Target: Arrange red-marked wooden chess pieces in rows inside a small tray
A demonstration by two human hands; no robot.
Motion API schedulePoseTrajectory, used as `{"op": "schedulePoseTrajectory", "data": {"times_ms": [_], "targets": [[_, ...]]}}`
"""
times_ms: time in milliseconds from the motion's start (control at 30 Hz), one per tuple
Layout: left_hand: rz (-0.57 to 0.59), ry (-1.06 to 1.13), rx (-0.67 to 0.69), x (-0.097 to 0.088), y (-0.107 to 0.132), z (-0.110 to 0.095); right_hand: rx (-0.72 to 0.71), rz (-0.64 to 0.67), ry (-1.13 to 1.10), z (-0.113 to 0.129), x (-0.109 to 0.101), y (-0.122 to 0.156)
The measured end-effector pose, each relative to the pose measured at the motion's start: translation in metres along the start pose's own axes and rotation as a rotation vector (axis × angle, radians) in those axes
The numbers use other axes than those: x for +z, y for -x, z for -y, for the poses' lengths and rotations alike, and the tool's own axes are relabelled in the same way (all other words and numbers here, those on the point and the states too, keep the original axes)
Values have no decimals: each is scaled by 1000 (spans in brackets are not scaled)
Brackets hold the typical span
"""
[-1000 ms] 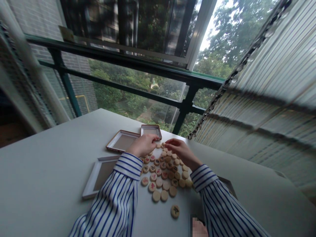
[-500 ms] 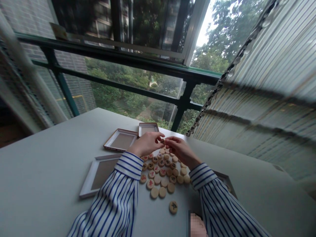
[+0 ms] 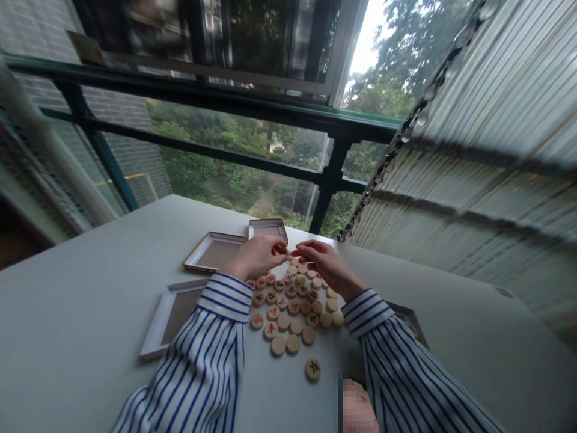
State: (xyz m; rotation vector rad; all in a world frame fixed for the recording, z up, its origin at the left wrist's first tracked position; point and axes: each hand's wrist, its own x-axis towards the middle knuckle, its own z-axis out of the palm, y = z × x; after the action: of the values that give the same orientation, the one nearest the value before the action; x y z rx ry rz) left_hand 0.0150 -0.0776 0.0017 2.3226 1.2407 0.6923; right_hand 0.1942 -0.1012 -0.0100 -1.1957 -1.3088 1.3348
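Observation:
Many round wooden Chinese chess pieces (image 3: 294,308) lie loosely grouped on the white table, several showing red or black characters and others blank side up. My left hand (image 3: 259,255) is over the far left of the group, thumb and fingers pinched on a small chess piece (image 3: 283,252) that is mostly hidden by the fingers. Just right of it, my right hand (image 3: 327,264) hovers over the far pieces, fingers stretched toward the left hand and nothing visible in them. One black-marked chess piece (image 3: 312,369) lies apart, closer to me.
Three shallow box trays stand left and behind: a large one (image 3: 155,322), a middle one (image 3: 193,258) and a small one (image 3: 267,222). Another container (image 3: 421,338) is partly behind my right forearm. A railing (image 3: 216,96) and window border the table (image 3: 90,288), with a curtain (image 3: 473,222) at right.
My hands, which met around a small chess piece, have drawn apart; the piece is now in the left hand. The view has shifted slightly.

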Motion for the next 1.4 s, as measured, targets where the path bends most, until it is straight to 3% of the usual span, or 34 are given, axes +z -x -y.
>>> {"op": "schedulePoseTrajectory", "data": {"times_ms": [133,300,467,600,967,1400], "targets": [[31,-151,-43,3,-1,11,-57,-57,201,2,-3,-1],[75,-278,-51,10,-2,15,-237,-95,650,-8,-11,-7],[102,-315,-68,17,-2,14,-324,-18,1097,-12,-16,-3],[89,-338,-106,24,-4,15,-344,69,1332,-14,-14,0],[132,-453,-108,29,-2,5,-249,176,1556,-3,-5,9],[162,-460,-89,32,-3,4,-108,127,1630,-1,5,14]]}}
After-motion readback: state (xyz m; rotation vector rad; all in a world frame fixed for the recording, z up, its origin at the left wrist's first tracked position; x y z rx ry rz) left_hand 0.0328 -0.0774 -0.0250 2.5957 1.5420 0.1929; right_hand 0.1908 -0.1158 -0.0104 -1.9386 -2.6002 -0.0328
